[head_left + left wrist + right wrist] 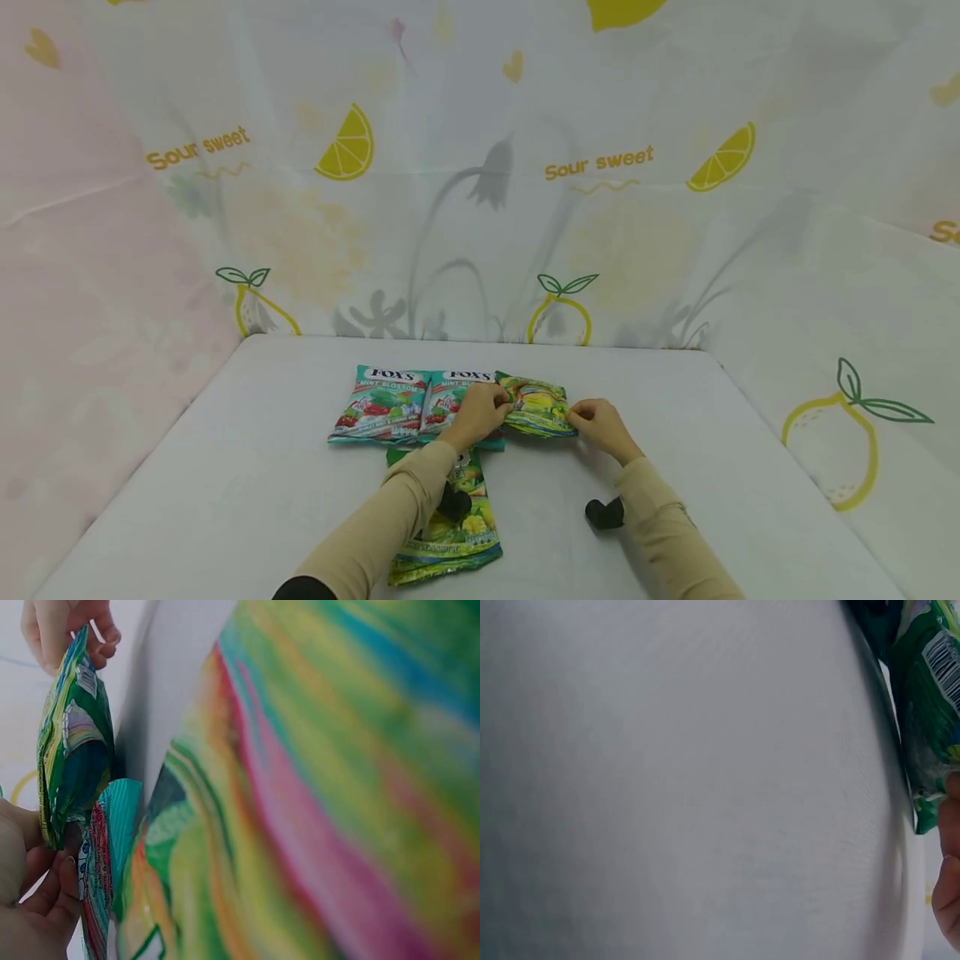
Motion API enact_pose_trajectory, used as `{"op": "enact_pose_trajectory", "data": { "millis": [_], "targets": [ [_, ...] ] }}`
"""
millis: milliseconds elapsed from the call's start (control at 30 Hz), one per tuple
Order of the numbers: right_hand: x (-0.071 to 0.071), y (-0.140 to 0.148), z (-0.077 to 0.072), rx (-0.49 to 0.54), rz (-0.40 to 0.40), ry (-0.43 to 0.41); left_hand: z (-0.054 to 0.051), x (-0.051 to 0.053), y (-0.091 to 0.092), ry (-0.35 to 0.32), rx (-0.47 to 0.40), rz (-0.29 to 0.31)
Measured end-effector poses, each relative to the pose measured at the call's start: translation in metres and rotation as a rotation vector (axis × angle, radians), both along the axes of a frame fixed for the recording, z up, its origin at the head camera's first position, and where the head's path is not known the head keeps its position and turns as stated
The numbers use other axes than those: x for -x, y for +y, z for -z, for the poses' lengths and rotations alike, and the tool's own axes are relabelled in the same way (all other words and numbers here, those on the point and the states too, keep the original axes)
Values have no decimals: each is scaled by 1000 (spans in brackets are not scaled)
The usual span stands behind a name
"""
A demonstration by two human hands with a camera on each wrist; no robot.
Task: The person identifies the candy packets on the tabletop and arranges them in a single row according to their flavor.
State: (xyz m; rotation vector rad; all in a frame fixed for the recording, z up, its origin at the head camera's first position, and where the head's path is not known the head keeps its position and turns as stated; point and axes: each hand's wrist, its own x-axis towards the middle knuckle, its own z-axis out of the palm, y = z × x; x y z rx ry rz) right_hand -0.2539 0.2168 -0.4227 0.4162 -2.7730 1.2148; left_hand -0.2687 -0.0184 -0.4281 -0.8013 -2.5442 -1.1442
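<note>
A yellow-green candy bag [536, 407] is stretched between both hands at the back of the table. My left hand [477, 412] pinches its left end, and my right hand [604, 427] pinches the right end. In the left wrist view the same candy bag [79, 742] appears edge-on, lifted off the tabletop, with the left hand [30, 892] below it. Two teal Fox's mint candy bags lie to its left: one outer bag [384, 407], and one inner bag [444, 402] partly covered by the left hand. The right wrist view catches only the right fingers [951, 855] at the edge.
More yellow-green candy bags [480, 533] lie stacked nearer the front, under the left forearm, and loom blurred in the left wrist view. The white table [225, 483] meets a lemon-printed cloth backdrop [450, 250] at the back and sides.
</note>
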Motion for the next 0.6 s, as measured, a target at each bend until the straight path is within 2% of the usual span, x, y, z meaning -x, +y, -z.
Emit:
{"op": "enact_pose_trajectory", "data": {
  "millis": [133,367,467,500,600],
  "targets": [
    [2,0,0,5,9,-35,0,2,0,-3,45,-9],
    [4,6,6,29,-55,-1,2,4,2,-45,97,-16],
    [3,5,4,5,-23,-46,2,2,2,-74,94,-25],
    [1,3,1,-15,8,-91,2,2,2,-77,94,-28],
    [0,1,-1,-43,38,-148,1,1,1,-88,88,-42]
  ]
}}
